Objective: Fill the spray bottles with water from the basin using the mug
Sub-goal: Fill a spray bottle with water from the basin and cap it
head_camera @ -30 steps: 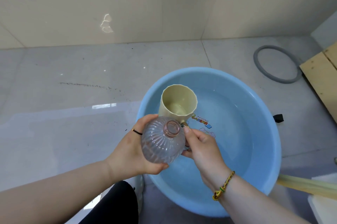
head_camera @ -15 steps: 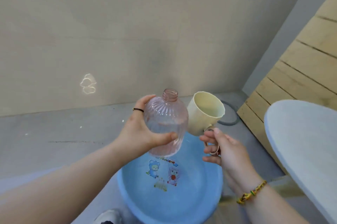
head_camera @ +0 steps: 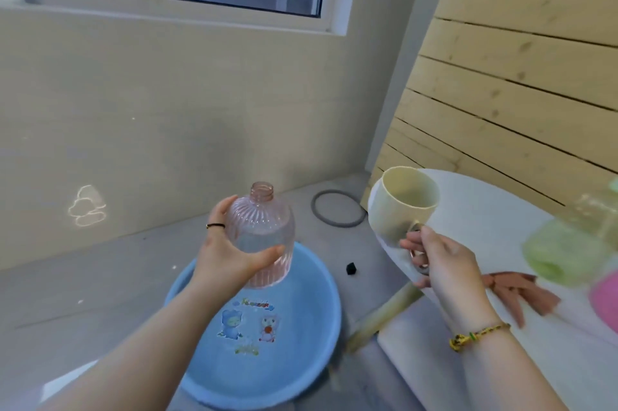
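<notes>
My left hand [head_camera: 230,260] grips the upright bottle [head_camera: 262,236] above the basin [head_camera: 301,360]. My right hand [head_camera: 441,263] pinches the mug [head_camera: 399,209] handle over the table [head_camera: 485,209] edge.

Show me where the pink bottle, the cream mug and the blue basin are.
pink bottle [head_camera: 261,226]: head view, on the ribbed upper body.
cream mug [head_camera: 388,223]: head view, on the outer wall left of the handle.
blue basin [head_camera: 314,290]: head view, on the bare inner wall at the right.

Both arms reach forward, left hand [head_camera: 229,258] gripping the bottle [head_camera: 264,230], right hand [head_camera: 444,261] holding the mug [head_camera: 396,209] handle.
</notes>
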A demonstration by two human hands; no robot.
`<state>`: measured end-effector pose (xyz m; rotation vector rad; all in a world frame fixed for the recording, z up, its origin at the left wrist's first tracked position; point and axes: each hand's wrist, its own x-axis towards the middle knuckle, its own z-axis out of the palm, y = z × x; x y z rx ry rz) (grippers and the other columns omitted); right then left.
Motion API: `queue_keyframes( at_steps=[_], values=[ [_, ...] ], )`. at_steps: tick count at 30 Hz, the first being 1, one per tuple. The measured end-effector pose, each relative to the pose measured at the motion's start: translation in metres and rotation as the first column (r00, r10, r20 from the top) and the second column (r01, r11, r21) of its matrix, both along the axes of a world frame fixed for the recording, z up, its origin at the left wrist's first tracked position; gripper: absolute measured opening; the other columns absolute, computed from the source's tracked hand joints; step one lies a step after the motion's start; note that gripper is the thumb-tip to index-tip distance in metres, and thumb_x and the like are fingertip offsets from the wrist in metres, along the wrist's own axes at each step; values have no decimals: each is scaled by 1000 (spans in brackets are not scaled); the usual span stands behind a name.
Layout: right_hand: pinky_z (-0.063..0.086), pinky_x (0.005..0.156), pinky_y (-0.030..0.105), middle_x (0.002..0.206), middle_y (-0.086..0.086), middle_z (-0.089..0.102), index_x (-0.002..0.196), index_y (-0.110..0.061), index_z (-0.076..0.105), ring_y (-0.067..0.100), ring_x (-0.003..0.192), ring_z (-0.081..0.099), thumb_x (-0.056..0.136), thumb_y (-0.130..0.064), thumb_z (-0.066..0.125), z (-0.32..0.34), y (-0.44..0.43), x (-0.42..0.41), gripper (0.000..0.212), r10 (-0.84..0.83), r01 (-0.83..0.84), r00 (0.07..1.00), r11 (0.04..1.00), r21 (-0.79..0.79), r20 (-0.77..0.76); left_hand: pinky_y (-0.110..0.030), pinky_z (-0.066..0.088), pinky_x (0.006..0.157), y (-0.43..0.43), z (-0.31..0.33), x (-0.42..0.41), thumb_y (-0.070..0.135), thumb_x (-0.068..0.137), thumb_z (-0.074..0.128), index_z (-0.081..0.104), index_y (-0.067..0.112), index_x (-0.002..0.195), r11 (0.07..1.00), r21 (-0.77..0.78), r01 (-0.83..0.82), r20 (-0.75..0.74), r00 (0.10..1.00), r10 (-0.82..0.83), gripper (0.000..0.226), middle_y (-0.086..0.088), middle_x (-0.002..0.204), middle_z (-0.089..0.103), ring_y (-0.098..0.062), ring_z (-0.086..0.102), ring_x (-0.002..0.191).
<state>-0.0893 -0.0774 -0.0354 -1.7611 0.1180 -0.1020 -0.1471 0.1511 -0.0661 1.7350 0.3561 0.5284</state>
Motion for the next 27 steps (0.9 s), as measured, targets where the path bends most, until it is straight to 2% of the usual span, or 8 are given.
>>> queue_keyframes(
  at_steps=[7, 11, 14, 17, 20, 22, 24, 27],
  values=[
    [39, 31, 16, 74, 0, 59, 83, -9, 58, 8, 64, 47, 96, -19, 40, -10, -16, 15, 25, -87, 89, 996, 991, -104, 27, -26, 37, 83, -13, -3, 5, 26, 46, 82, 33, 38, 111, 999, -28, 28, 4, 1000, -28, 83, 6, 108, 50, -15, 50, 100],
    [46, 59, 36, 75, 5, 58, 84, -3, 62, 19, 66, 48, 95, -19, 40, -11, -12, 25, 29, -120, 127, 991, 978, -167, 52, -21, 38, 77, -27, -4, 11, 25, 49, 84, 33, 43, 107, 998, -50, 43, 11, 999, -43, 79, 15, 101, 50, -10, 52, 92],
    [48, 71, 47, 76, 13, 59, 70, -3, 58, 28, 74, 49, 94, -22, 40, -12, -11, 28, 36, -161, 177, 983, 958, -227, 87, -11, 37, 66, -35, -5, 12, 30, 45, 76, 32, 52, 96, 996, -45, 82, 9, 997, -82, 70, 26, 98, 45, 4, 49, 87],
    [40, 64, 35, 74, 14, 58, 73, 2, 57, 26, 70, 48, 95, -25, 40, -13, -14, 28, 38, -151, 171, 984, 956, -238, 98, -7, 36, 67, -39, -6, 14, 33, 42, 72, 31, 53, 94, 992, -31, 121, 7, 993, -121, 69, 29, 97, 43, 10, 47, 87],
    [26, 49, 27, 59, 2, 38, 59, -12, 38, 17, 56, 35, 94, -26, 43, -12, -19, 27, 38, -107, 128, 989, 963, -238, 98, -7, 36, 68, -41, -6, 14, 34, 42, 72, 30, 54, 94, 991, -1, 137, 2, 991, -137, 70, 30, 96, 44, 11, 47, 87],
    [28, 54, 24, 64, -1, 38, 68, -13, 39, 18, 64, 37, 92, -28, 48, -14, -22, 28, 29, -78, 102, 990, 971, -217, 113, -11, 38, 69, -41, -6, 15, 37, 40, 73, 30, 55, 94, 989, 1, 150, -2, 989, -150, 72, 29, 97, 45, 10, 47, 87],
    [37, 76, 29, 87, 0, 48, 97, -14, 47, 20, 89, 46, 90, -34, 52, -13, -28, 25, 22, -92, 114, 989, 974, -197, 116, -11, 38, 69, -42, -7, 16, 43, 33, 74, 32, 55, 96, 987, -3, 163, -7, 987, -163, 76, 27, 98, 46, 9, 48, 88],
    [36, 99, 40, 105, -3, 48, 116, -14, 49, 24, 111, 46, 82, -46, 56, -10, -48, 19, 47, -183, 226, 965, 945, -236, 189, -4, 36, 66, -45, -8, 15, 43, 33, 73, 32, 54, 96, 982, 9, 189, -19, 982, -188, 77, 29, 97, 45, 12, 47, 86]
  ],
)
